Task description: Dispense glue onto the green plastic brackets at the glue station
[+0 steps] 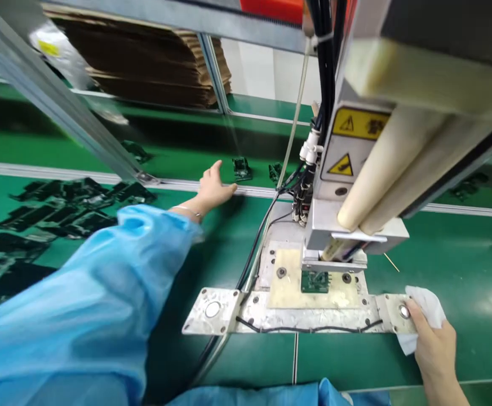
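Observation:
My left hand (pixel 214 188), in a light blue sleeve, reaches far forward with fingers stretched out flat, resting at the rail next to a small green circuit board (pixel 242 168). It holds nothing. My right hand (pixel 429 338) sits at the right end of a metal fixture plate (pixel 288 316), its thumb by the right round button (pixel 404 311), fingers closed on a white cloth (pixel 426 307). A green circuit board (pixel 314 281) lies in the fixture under the press head (pixel 347 237).
A machine head with yellow warning labels (pixel 358 123) and cream rollers hangs over the fixture. Black cables (pixel 254 248) run down its left side. Several dark boards (pixel 60 208) lie on the green surface at left. A second button (pixel 212 309) sits at the plate's left end. Cardboard stacks (pixel 144 62) stand behind.

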### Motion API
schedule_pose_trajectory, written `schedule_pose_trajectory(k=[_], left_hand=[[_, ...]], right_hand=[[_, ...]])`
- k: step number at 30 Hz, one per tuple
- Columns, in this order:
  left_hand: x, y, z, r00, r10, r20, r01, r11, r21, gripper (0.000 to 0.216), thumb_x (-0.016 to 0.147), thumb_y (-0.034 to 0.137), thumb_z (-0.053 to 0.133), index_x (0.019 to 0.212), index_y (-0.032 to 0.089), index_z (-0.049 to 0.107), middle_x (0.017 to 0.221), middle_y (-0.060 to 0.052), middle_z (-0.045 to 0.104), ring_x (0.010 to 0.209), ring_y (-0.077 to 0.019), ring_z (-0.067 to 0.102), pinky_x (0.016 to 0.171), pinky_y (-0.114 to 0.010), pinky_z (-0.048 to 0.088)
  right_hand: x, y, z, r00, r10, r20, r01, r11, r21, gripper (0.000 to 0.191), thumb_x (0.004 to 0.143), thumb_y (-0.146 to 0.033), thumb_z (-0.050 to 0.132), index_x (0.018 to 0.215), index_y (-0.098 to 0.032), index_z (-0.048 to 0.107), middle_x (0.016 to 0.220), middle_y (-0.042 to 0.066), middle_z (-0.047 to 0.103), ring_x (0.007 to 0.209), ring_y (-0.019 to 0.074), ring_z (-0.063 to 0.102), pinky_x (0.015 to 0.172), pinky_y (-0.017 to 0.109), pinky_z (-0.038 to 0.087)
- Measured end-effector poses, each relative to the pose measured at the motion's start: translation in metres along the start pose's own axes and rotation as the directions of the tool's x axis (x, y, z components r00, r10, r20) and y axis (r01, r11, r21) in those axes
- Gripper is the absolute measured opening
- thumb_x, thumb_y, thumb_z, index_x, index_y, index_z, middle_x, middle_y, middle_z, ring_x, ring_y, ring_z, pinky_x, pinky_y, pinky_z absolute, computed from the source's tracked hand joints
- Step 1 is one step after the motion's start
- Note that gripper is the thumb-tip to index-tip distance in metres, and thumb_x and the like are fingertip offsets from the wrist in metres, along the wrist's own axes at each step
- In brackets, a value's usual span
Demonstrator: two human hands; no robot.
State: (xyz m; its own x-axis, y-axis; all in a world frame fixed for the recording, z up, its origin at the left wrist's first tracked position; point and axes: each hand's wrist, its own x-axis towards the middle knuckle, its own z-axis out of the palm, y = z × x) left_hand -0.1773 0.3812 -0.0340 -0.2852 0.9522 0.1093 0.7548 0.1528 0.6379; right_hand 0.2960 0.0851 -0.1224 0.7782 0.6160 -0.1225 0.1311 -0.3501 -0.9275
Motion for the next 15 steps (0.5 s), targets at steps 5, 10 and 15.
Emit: schedule_pose_trajectory(k=[5, 10, 15], left_hand=[[-0.091, -0.012, -0.031, 0.976, -0.01, 0.216, 0.026, 0.997, -0.069, 0.059, 0.086, 0.053, 0.061, 0.13, 0.014, 0.06, 0.134, -0.011, 0.064, 0.122, -0.0303, 0.057, 0.114, -0.044, 0.037], [-0.17, -0.027, -0.041, 0.944, -0.035, 0.329, 0.099, 0.979, -0.179, 0.064, 0.079, 0.072, 0.059, 0.112, 0.018, 0.069, 0.123, -0.007, 0.073, 0.119, -0.0266, 0.061, 0.107, -0.034, 0.045], [-0.196, -0.043, -0.025, 0.964, -0.097, 0.249, 0.15, 0.968, -0.203, 0.047, 0.075, 0.06, 0.069, 0.098, 0.02, 0.07, 0.109, -0.006, 0.076, 0.103, -0.0268, 0.067, 0.096, -0.036, 0.053]], right_hand=[[-0.006, -0.016, 0.005, 0.997, -0.066, -0.033, 0.069, 0.991, 0.111, 0.061, 0.063, -0.056, 0.083, 0.104, -0.012, 0.072, 0.109, 0.013, 0.074, 0.107, 0.0337, 0.068, 0.089, 0.04, 0.057], [-0.01, -0.028, 0.008, 0.983, -0.003, -0.183, 0.071, 0.927, 0.367, 0.058, 0.057, -0.049, 0.087, 0.101, -0.015, 0.068, 0.119, 0.013, 0.068, 0.11, 0.032, 0.065, 0.095, 0.044, 0.055], [-0.007, -0.031, 0.013, 0.977, -0.074, -0.201, 0.152, 0.901, 0.407, 0.054, 0.056, -0.046, 0.087, 0.095, -0.017, 0.063, 0.103, 0.008, 0.066, 0.093, 0.0255, 0.065, 0.083, 0.04, 0.058]])
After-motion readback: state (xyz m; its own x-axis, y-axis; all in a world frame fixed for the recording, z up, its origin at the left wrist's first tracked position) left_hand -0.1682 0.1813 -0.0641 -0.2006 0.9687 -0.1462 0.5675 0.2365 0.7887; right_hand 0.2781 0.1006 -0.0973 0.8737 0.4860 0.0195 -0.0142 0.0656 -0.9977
